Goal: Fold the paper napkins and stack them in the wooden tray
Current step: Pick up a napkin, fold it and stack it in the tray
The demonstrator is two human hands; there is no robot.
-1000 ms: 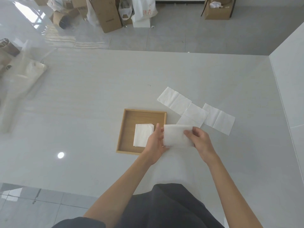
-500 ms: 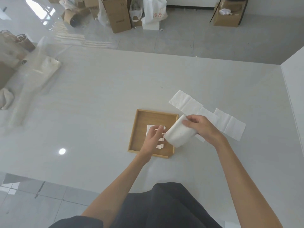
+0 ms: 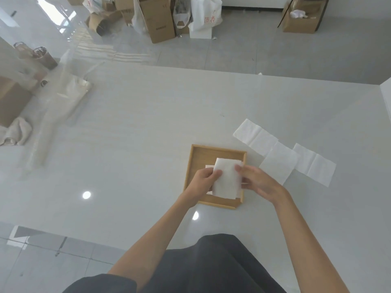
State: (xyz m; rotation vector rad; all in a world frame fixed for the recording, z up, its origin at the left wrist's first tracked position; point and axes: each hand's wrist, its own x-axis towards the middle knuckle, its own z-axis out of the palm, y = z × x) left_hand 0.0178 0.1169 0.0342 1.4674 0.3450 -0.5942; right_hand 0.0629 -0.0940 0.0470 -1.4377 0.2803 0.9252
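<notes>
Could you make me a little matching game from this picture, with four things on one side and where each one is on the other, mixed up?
Things:
1. folded napkin
2. wooden tray
3. unfolded napkins
4. cardboard box

Places:
A. standing on the floor beyond the table
B. spread flat on the table, to the right of the tray
C. held over the tray by the left hand and the right hand
D. resting on the table in front of the person

Pairs: 1-C, 2-D, 3-B, 4-A
</notes>
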